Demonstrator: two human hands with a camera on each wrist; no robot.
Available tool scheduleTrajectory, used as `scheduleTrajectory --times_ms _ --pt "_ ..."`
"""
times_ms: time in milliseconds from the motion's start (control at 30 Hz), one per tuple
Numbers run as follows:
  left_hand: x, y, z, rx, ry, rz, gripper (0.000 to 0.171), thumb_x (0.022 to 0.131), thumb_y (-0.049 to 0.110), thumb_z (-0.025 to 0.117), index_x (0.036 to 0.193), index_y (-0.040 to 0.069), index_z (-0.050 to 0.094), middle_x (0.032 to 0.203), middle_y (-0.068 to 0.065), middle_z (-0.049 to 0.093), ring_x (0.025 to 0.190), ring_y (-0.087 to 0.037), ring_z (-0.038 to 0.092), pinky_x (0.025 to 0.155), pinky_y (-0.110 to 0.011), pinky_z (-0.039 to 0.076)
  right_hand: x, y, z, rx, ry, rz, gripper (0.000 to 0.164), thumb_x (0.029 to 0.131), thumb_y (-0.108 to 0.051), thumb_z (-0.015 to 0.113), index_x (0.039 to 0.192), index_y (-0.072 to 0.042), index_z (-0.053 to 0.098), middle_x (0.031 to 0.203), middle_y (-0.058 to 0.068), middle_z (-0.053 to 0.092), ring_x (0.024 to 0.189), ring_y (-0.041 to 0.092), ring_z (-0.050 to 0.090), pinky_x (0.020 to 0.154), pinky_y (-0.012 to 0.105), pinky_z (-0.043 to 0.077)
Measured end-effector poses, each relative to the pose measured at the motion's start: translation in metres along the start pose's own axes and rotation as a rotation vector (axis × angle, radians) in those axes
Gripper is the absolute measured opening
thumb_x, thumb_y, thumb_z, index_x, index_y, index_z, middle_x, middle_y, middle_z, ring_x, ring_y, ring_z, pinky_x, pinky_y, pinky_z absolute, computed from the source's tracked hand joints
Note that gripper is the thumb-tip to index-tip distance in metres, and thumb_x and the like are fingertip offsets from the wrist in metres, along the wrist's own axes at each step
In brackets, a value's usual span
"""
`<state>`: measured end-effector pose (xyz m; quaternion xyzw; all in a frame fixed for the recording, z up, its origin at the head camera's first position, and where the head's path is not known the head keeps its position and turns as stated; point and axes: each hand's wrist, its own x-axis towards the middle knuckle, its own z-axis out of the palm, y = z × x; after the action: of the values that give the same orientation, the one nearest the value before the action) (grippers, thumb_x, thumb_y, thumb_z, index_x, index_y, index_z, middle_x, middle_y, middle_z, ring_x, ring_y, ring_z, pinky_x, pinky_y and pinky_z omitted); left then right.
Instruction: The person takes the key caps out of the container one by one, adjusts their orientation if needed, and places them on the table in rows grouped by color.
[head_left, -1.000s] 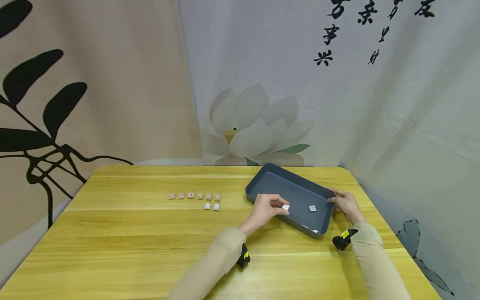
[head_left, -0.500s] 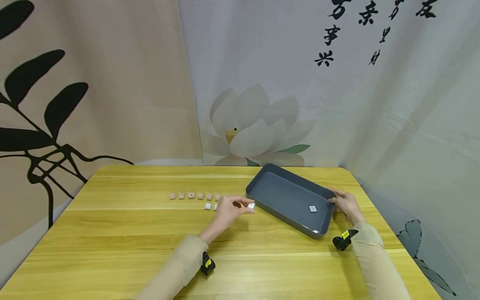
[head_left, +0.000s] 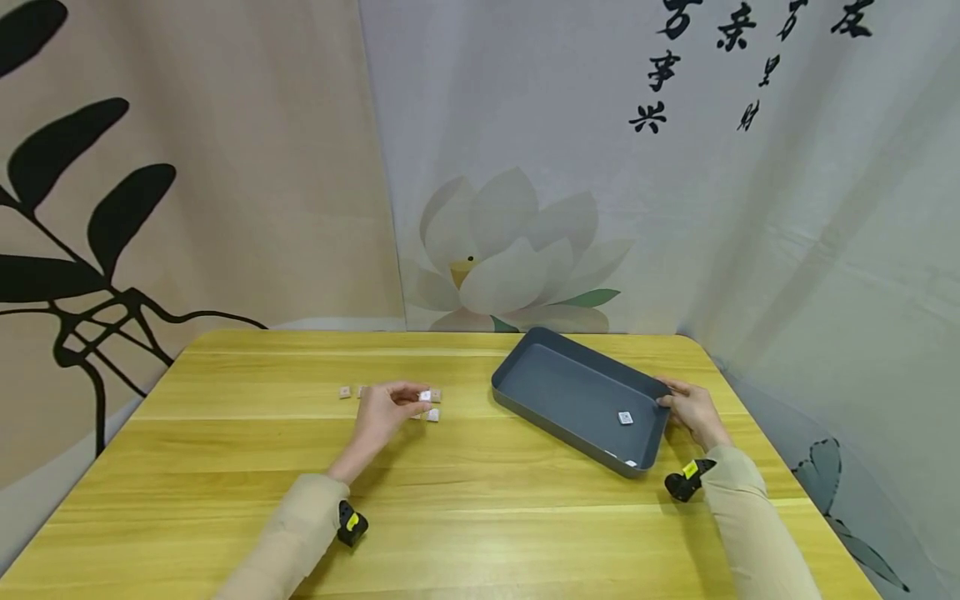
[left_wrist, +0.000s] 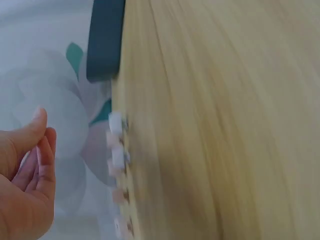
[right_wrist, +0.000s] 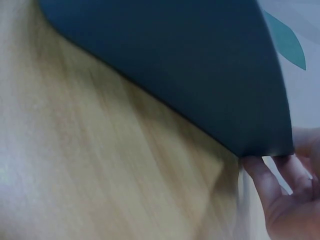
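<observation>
My left hand (head_left: 386,412) pinches a small white square keycap (head_left: 425,396) between thumb and fingertips, just above the rows on the table. In the left wrist view that hand (left_wrist: 30,175) shows with thumb and fingers together, the held keycap hidden. Beneath it lie pinkish keycaps (head_left: 345,392) in a back row, partly covered by the hand, and a white keycap (head_left: 432,415) in front. At the right, my right hand (head_left: 697,412) grips the right end of a dark grey tray (head_left: 555,383), thumb at its rim. A white keycap (head_left: 626,417) lies inside the tray.
Another pale piece (head_left: 631,463) shows partly at the tray's near wall. The wooden table (head_left: 480,517) runs back to a printed curtain (head_left: 510,125). A black wrist camera (head_left: 351,523) sits on the left sleeve, another camera (head_left: 686,481) on the right.
My left hand has carried the white keycap leftward from over the tray to above the rows of keycaps. The right hand and tray have stayed put.
</observation>
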<state>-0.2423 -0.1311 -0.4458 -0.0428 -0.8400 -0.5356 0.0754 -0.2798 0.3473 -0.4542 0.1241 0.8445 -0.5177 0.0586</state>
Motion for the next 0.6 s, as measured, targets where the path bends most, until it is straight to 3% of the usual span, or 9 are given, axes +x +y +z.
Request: scheduleTrajectory --times_ms 200,400,600 --pt "0.005 -0.015 -0.017 0.08 0.009 0.004 0.022 0.075 -0.002 0.076 0.097 -0.003 0.072 0.093 -0.021 0.072 0.079 -0.024 0.07 0.065 -0.022 0.056 -0.001 -0.001 0.0 -0.003 0.003 0.007 0.054 0.093 -0.001 0.048 0.145 -0.002 0.036 0.144 0.029 0.039 0.074 -0.002 0.062 0.057 0.022 0.05" --pt "0.008 -0.025 -0.025 0.122 -0.025 -0.038 0.024 0.074 -0.002 0.076 0.098 -0.003 0.073 0.095 -0.021 0.072 0.08 -0.026 0.07 0.065 -0.027 0.057 0.0 -0.001 0.0 0.01 -0.001 0.012 0.054 0.093 -0.002 0.048 0.145 -0.002 0.036 0.144 0.029 0.037 0.078 -0.003 0.062 0.064 0.019 0.053" --pt "0.012 -0.037 -0.026 0.168 -0.058 -0.08 0.025 0.075 0.0 0.077 0.099 -0.002 0.074 0.099 -0.02 0.072 0.078 -0.019 0.068 0.065 -0.023 0.054 0.0 -0.001 0.001 0.005 0.005 0.025 0.054 0.093 -0.001 0.048 0.145 -0.003 0.037 0.144 0.028 0.039 0.066 -0.001 0.059 0.052 0.022 0.044"
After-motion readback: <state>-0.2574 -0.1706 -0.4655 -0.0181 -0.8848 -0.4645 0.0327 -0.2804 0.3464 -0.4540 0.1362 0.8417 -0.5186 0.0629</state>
